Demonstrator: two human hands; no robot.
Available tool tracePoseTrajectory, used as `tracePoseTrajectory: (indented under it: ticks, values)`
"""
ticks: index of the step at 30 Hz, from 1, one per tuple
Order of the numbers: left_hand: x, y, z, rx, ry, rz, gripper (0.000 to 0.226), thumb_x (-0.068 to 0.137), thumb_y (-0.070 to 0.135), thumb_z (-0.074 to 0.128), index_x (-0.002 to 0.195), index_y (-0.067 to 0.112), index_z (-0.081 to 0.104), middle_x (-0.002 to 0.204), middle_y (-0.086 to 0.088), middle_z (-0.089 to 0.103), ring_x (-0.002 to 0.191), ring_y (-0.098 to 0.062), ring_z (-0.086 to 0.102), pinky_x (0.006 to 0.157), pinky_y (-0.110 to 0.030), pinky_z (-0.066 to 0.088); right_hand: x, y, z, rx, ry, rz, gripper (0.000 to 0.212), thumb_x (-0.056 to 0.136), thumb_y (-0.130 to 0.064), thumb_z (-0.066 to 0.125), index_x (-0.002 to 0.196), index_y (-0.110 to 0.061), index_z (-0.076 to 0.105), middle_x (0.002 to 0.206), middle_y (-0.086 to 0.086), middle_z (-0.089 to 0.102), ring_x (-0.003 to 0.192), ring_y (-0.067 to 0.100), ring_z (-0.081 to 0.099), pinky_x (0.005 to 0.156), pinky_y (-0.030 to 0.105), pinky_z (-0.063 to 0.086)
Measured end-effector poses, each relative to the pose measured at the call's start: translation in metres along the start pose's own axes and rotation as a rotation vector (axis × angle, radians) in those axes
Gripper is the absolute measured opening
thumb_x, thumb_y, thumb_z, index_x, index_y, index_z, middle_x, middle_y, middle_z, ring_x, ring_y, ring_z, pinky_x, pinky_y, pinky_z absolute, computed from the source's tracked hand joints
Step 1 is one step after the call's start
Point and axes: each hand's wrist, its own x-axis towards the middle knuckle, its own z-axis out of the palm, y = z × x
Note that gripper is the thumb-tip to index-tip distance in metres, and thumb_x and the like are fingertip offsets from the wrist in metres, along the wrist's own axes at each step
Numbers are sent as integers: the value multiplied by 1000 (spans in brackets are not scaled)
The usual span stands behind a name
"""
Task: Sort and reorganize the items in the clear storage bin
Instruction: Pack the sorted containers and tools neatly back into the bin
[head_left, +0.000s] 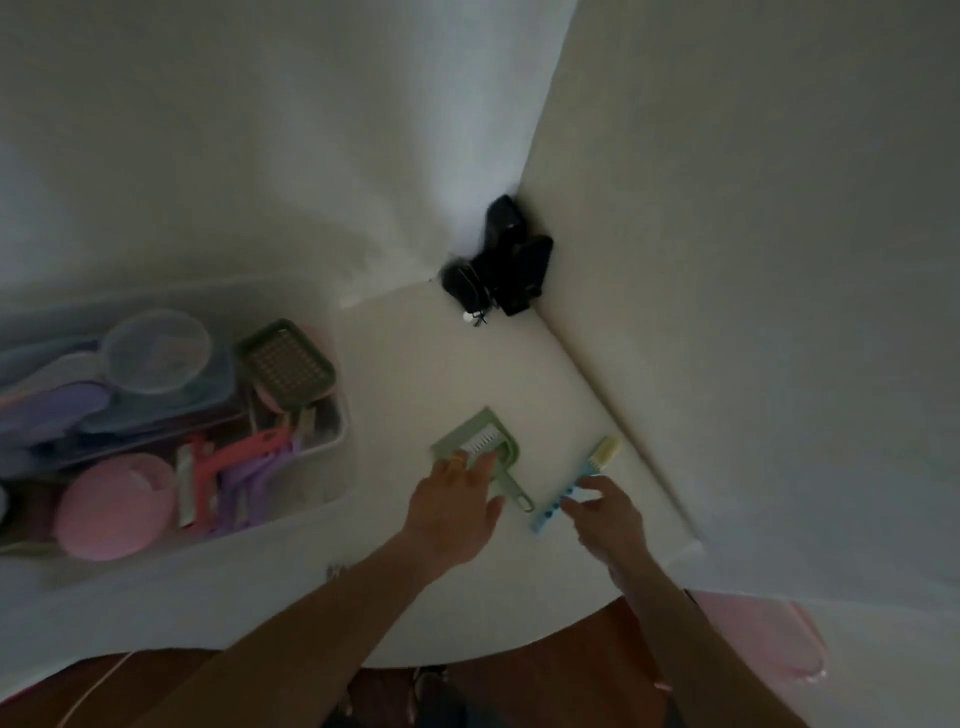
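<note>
Dim light, white table surface (447, 364) set into a corner of white walls. Your left hand (457, 504) lies flat on the near end of a small green dustpan (478, 447), fingers straight and spread, pressing rather than gripping; a white comb-like piece shows in the pan just beyond your fingertips, and the pan's handle pokes out toward you beside your thumb. Your right hand (605, 512) sits just right of that, fingers loosely bent over the middle of a blue brush (574, 483) with pale yellow bristles at its far end; whether you pinch it or only touch it, cannot tell. Brush and dustpan lie side by side, near but apart.

The clear storage bin (332, 431) stands well to the left of your left hand, crowded: a green grater (285, 369) tilted at its far right corner, a pink bowl (114, 504) at the near side, coral and purple handled tools between, a clear round lid (156, 351) farther back.

Beyond both hands, in the wall corner, a black clip-like device (506, 260).
</note>
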Motion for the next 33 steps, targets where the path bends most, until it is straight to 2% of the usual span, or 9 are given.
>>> tracePoseTrajectory:
  ticks: [3, 7, 10, 12, 15, 19, 23, 30, 33]
  values:
    - [22, 14, 29, -145, -62, -203, 54, 101, 48, 41, 143, 15, 37, 138, -11, 55, 123, -28, 54, 100, -35, 44, 30, 14, 23, -10, 68, 111, 61, 85, -54, 64, 129, -14, 49, 115, 12, 66, 101, 31, 65, 89, 38, 52]
    - [50, 46, 54, -415, -47, -545, 66, 93, 60, 52, 132, 6, 51, 133, -12, 60, 124, -29, 54, 99, -34, 44, 63, 13, 35, -21, 161, 229, 69, 82, -45, 72, 125, -1, 41, 121, 22, 59, 108, 38, 60, 83, 40, 48]
    - [65, 55, 77, -713, -70, -780, 64, 82, 56, 70, 120, 4, 63, 118, -10, 69, 112, -26, 64, 94, -31, 50, 76, 22, 42, -44, 141, 248, 53, 78, -34, 75, 114, -2, 53, 105, 17, 64, 98, 35, 64, 77, 35, 50]
    - [73, 53, 91, -934, -60, -835, 40, 77, 44, 79, 95, 10, 74, 99, -8, 76, 88, -19, 72, 83, -28, 58, 79, 30, 40, -34, 117, 219, 31, 79, -28, 71, 99, -5, 66, 89, 13, 66, 83, 30, 65, 71, 32, 53]
    - [69, 56, 89, -1216, 17, -806, 16, 77, 23, 84, 71, 15, 71, 83, -9, 77, 70, -19, 75, 72, -33, 63, 67, 29, 26, 81, 105, 177, 21, 86, -20, 65, 102, -7, 69, 84, 9, 69, 76, 24, 64, 69, 31, 50]
    - [45, 58, 32, -1393, 72, -565, 13, 80, 7, 80, 73, 11, 70, 69, -8, 73, 64, -20, 72, 71, -39, 63, 14, -5, -9, 365, 103, -28, 19, 94, -15, 59, 113, -14, 57, 96, 4, 69, 75, 13, 71, 73, 35, 57]
    - [-1, 20, -58, -1426, 189, -341, 5, 85, 7, 75, 83, 8, 71, 74, -10, 73, 62, -18, 69, 67, -30, 60, -47, -81, -34, 459, 36, -356, 13, 95, -9, 59, 107, -13, 57, 98, 5, 66, 71, 18, 69, 67, 35, 55]
    - [-118, -126, -179, -1403, 286, -241, 23, 88, -9, 64, 111, -14, 63, 78, -10, 73, 66, -11, 70, 66, -21, 59, -145, -204, -8, 296, -233, -785, 14, 92, -8, 64, 102, -17, 63, 90, 0, 70, 70, 14, 67, 70, 35, 55]
    - [-174, -203, -202, -1297, 289, -278, 19, 87, -10, 65, 106, -7, 68, 80, -7, 75, 71, -10, 72, 63, -18, 56, -166, -230, 16, -22, -283, -918, 18, 88, -16, 69, 92, -32, 64, 81, -15, 68, 67, 8, 64, 60, 29, 51]
